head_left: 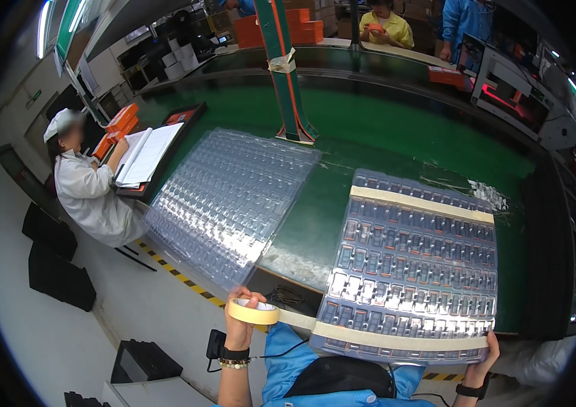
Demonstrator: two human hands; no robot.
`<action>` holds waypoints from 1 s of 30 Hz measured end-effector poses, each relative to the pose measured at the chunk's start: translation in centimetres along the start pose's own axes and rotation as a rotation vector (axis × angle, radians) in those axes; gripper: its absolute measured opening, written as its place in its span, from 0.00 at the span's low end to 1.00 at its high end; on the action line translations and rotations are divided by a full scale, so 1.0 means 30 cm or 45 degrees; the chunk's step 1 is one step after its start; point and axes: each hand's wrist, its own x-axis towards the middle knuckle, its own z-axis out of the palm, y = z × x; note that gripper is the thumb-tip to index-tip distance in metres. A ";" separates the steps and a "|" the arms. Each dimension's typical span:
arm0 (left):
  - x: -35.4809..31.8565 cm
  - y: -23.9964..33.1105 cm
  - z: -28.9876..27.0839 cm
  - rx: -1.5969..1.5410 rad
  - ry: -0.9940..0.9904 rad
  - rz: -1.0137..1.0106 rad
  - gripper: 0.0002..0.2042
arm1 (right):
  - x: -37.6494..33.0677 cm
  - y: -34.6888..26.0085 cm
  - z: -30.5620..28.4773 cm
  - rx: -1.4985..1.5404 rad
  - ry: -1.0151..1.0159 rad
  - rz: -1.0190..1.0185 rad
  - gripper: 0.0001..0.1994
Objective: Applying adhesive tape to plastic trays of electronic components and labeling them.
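Observation:
A roll of yellow masking tape point(252, 313) is gripped in my left hand point(238, 325), by the table's near edge. From the roll a strip of tape point(296, 319) runs right to a stack of clear plastic blister trays point(403, 271) with rows of small pockets. One tape band point(423, 205) crosses the stack's far end, and another band point(396, 337) lies along its near end. My right hand point(488, 356) holds the near right corner of the trays, beside the end of that near band; its fingers are partly hidden underneath.
To the left lies another stack of clear trays point(227, 203). A green post point(288, 88) rises from the green table point(369, 115). At the left, a person in white point(91, 183) leans over papers point(149, 156). A machine with a red light point(515, 95) stands far right.

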 end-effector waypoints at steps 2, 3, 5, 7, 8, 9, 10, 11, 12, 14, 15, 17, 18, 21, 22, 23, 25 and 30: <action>-0.002 -0.008 -0.001 -0.025 0.002 -0.001 0.11 | 0.009 0.006 -0.010 0.010 -0.019 0.012 0.22; -0.003 -0.010 -0.001 -0.049 0.007 -0.002 0.11 | 0.014 0.005 -0.014 0.019 -0.039 0.025 0.22; 0.000 -0.032 -0.015 -0.084 0.005 0.018 0.12 | 0.021 0.007 -0.021 0.027 -0.032 0.019 0.22; 0.006 -0.047 -0.021 -0.117 0.002 0.036 0.12 | 0.017 0.007 -0.016 0.036 -0.024 0.015 0.22; 0.007 -0.052 -0.019 -0.141 -0.017 0.043 0.13 | 0.013 0.005 -0.013 0.038 -0.023 0.020 0.21; 0.010 -0.058 -0.017 -0.165 -0.038 0.050 0.13 | 0.009 -0.001 -0.004 0.041 -0.020 0.024 0.21; 0.015 -0.068 -0.020 -0.164 -0.039 0.049 0.13 | 0.004 -0.005 0.002 0.042 -0.018 0.024 0.21; 0.020 -0.083 -0.026 -0.147 -0.022 0.015 0.13 | 0.000 -0.008 0.008 0.038 -0.015 0.021 0.20; 0.025 -0.098 -0.034 -0.131 -0.004 -0.018 0.13 | -0.001 -0.009 0.011 0.034 -0.012 0.017 0.20; 0.033 -0.126 -0.052 -0.160 0.011 -0.006 0.13 | 0.010 0.003 -0.009 0.014 -0.032 0.001 0.20; 0.034 -0.126 -0.048 -0.190 0.027 0.004 0.14 | 0.008 0.003 -0.014 -0.009 -0.049 -0.014 0.20; 0.035 -0.113 -0.042 -0.199 0.036 -0.001 0.14 | 0.008 0.002 -0.018 0.001 -0.055 0.004 0.19; 0.035 -0.103 -0.036 -0.211 0.049 0.003 0.13 | 0.010 -0.001 -0.015 0.013 -0.070 0.022 0.19; 0.039 -0.091 -0.037 -0.219 0.030 -0.013 0.13 | 0.013 -0.006 -0.016 0.023 -0.085 0.059 0.20; 0.038 -0.091 -0.040 -0.219 0.031 -0.013 0.13 | 0.012 -0.005 -0.015 0.023 -0.086 0.060 0.20; 0.036 -0.091 -0.044 -0.218 0.022 -0.010 0.13 | 0.011 -0.004 -0.013 0.028 -0.072 0.048 0.20; 0.032 -0.091 -0.045 -0.218 0.013 -0.008 0.13 | 0.008 -0.002 -0.012 0.033 -0.057 0.037 0.20; 0.014 -0.074 -0.022 -0.365 0.022 -0.044 0.13 | 0.003 0.002 -0.010 0.018 -0.025 0.005 0.20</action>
